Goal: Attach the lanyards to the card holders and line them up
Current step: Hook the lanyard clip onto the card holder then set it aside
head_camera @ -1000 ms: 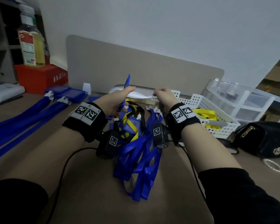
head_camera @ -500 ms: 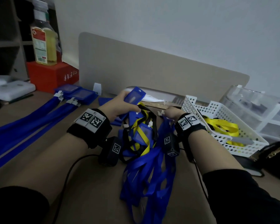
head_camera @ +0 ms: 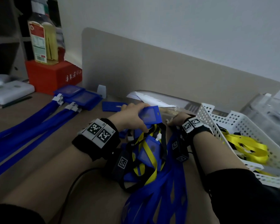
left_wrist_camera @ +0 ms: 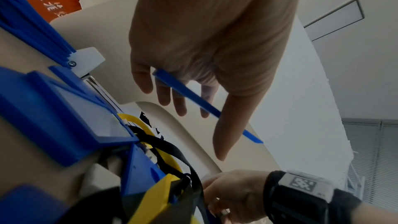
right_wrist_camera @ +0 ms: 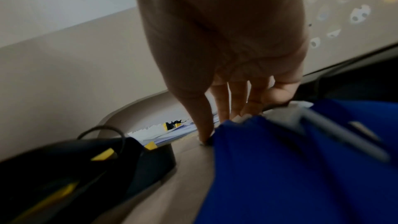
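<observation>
Blue plastic is what the left hand [head_camera: 131, 117] has hold of: a card holder [head_camera: 149, 114], lifted clear of the bench [head_camera: 94, 196] and kept between the thumb and the fingers, which the left wrist view [left_wrist_camera: 206, 54] shows fairly straight along its edge. The right hand [head_camera: 178, 119] is lower, down at the far end of the heap, its fingers [right_wrist_camera: 224, 101] bent onto the white clip end of a blue lanyard [right_wrist_camera: 301, 159]; how firm the hold is I cannot tell.

Between the two forearms lies a tangle of lanyards [head_camera: 157, 188], mostly blue, with yellow and black ones and more blue holders mixed in. Another loose holder [head_camera: 111, 106] lies flat just beyond the left hand. Over on the far left, finished lanyards with holders attached [head_camera: 78, 97] lie side by side, their straps running toward the near left. On the right stands a white perforated basket [head_camera: 249, 125] with yellow lanyards in it. A red box [head_camera: 53, 76] with a bottle [head_camera: 43, 38] on top sits at the far left.
</observation>
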